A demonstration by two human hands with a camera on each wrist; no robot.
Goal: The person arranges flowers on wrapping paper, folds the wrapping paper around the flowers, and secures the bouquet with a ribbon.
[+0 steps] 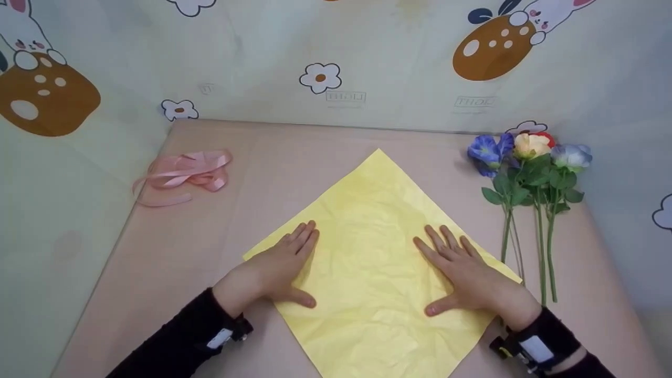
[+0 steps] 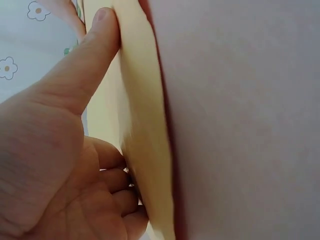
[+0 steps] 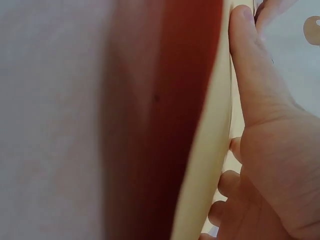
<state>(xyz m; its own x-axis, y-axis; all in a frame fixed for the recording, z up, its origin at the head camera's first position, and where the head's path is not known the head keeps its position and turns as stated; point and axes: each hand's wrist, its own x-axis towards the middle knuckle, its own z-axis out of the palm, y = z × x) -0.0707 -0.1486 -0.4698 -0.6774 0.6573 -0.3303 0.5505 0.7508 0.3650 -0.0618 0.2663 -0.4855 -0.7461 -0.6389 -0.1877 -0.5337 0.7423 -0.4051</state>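
Observation:
A creased yellow sheet of paper (image 1: 367, 252) lies on the table, turned with one corner pointing to the back. My left hand (image 1: 281, 268) rests flat on its left side, fingers straight and thumb spread toward the middle. On the right side, my right hand (image 1: 462, 278) presses down with its fingers fanned out. In the left wrist view the thumb (image 2: 100, 40) lies along the paper (image 2: 145, 110) near its edge. The right wrist view has the right thumb (image 3: 243, 45) on the paper (image 3: 207, 145), whose edge stands slightly raised over a dark shadow.
Pink ribbon (image 1: 189, 172) lies loosely bundled at the back left of the table (image 1: 210, 241). At the right are several artificial flowers (image 1: 530, 152) in blue, cream and red; their green stems (image 1: 543, 252) reach close to the paper's right corner. A patterned cloth (image 1: 262, 52) hangs behind.

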